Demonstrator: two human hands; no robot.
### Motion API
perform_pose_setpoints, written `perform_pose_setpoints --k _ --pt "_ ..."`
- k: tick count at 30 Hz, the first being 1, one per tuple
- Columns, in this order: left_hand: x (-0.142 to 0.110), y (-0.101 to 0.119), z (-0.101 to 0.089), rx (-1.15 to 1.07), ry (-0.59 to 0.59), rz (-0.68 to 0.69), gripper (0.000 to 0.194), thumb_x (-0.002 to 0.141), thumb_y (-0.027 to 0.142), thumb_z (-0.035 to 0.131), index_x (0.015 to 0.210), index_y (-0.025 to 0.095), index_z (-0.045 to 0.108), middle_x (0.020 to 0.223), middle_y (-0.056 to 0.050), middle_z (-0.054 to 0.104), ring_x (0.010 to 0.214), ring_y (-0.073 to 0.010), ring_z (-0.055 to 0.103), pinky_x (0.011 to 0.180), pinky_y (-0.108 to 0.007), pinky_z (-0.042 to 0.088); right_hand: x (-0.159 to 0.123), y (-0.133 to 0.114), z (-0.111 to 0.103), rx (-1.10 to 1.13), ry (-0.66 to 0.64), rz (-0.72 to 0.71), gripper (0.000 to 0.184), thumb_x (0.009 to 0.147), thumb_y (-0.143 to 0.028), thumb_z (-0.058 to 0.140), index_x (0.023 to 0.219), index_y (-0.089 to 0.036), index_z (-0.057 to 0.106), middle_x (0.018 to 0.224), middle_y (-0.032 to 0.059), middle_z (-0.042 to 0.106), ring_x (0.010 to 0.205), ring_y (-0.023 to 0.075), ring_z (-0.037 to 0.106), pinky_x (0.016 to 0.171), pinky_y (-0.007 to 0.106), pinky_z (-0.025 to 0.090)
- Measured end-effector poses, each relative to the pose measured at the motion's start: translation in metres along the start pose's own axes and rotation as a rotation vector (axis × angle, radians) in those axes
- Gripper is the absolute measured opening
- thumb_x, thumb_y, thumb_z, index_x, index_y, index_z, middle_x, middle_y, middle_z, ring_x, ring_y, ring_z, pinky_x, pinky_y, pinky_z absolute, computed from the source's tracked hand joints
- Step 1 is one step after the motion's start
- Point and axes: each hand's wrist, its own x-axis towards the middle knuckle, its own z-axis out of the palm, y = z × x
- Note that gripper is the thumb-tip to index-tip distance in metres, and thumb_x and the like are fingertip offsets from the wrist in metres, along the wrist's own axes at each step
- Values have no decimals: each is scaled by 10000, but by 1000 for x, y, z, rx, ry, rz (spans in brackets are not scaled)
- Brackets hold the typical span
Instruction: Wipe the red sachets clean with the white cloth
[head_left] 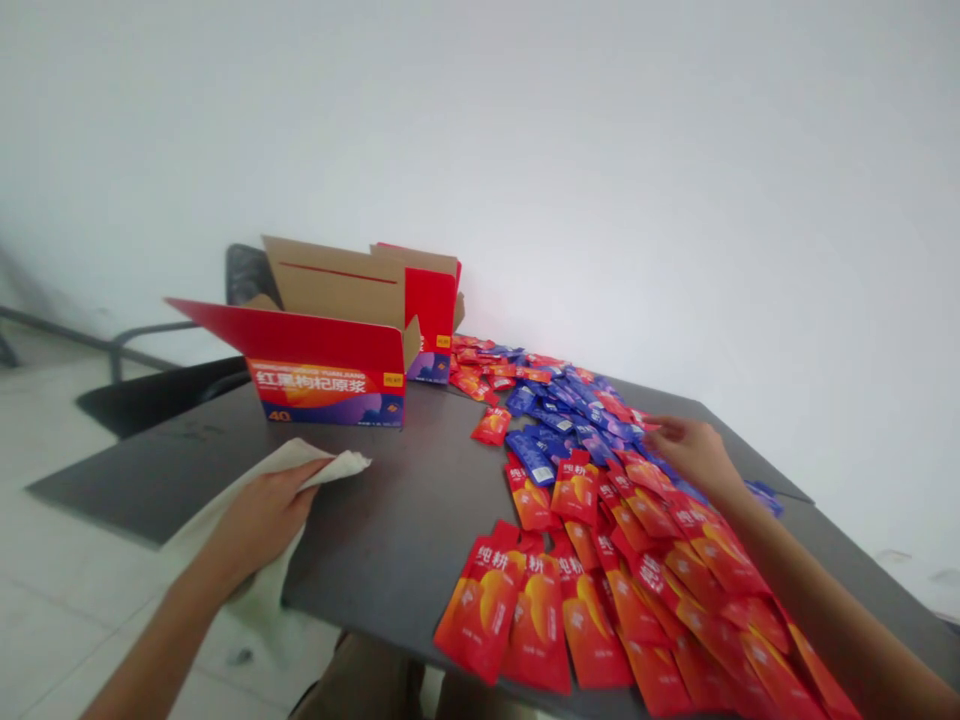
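Observation:
My left hand (281, 505) is closed around a whitish cloth (259, 580), which hangs over the table's near left edge. Over on the right, my right hand (694, 450) reaches across a long heap of sachets, with its fingers pinched at the edge of a red sachet (638, 418). Overlapping red sachets (536, 610) with an orange fruit picture cover the near part of the heap. Blue sachets (559, 415) are mixed with red ones farther back. Some sachets lie hidden beneath my right forearm.
An open red and purple carton (330, 380) stands on the dark table (375, 540), its flaps up. Another open carton (431, 310) stands behind it, near the white wall (600, 200). A black chair (165, 390) is beyond the table's left edge.

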Motion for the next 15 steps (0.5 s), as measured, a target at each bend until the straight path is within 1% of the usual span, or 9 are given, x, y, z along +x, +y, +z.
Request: perform_pose_setpoints --k 3,6,10,13,15 --pt "-1 -1 2 -15 7 4 500 867 250 318 1310 182 541 1232 -81 649 1141 -266 599 1009 -389 428 15 -35 19 24 -41 -97 360 765 -243 556 1074 -132 703 815 84 754 736 208 700 666 264 509" --pt "-1 -4 5 -49 27 7 500 847 242 340 1295 219 563 1233 -45 654 1162 -248 591 1045 -373 414 43 -66 44 -83 -69 -227 352 786 -214 525 1079 -133 701 841 87 753 785 209 707 716 267 515" --pt "-1 -8 12 -97 51 -33 492 832 260 376 1280 258 579 1236 -7 654 1169 -252 590 1066 -382 415 100 -99 82 -153 -83 -326 375 781 -184 516 1108 -111 685 907 105 748 866 222 700 814 291 508" --pt "-3 -10 15 -127 42 -85 511 803 265 408 1281 332 575 1254 45 637 1178 -240 585 1068 -361 426 147 -121 116 -176 -145 -374 382 768 -170 542 1120 -97 674 930 102 748 876 208 696 828 273 508" --pt "-5 -13 17 -143 37 -96 524 788 269 428 1281 381 567 1264 80 622 1174 -232 589 1060 -350 440 174 -133 141 -185 -194 -421 403 767 -174 562 1148 -79 653 1033 124 730 949 217 680 871 280 497"
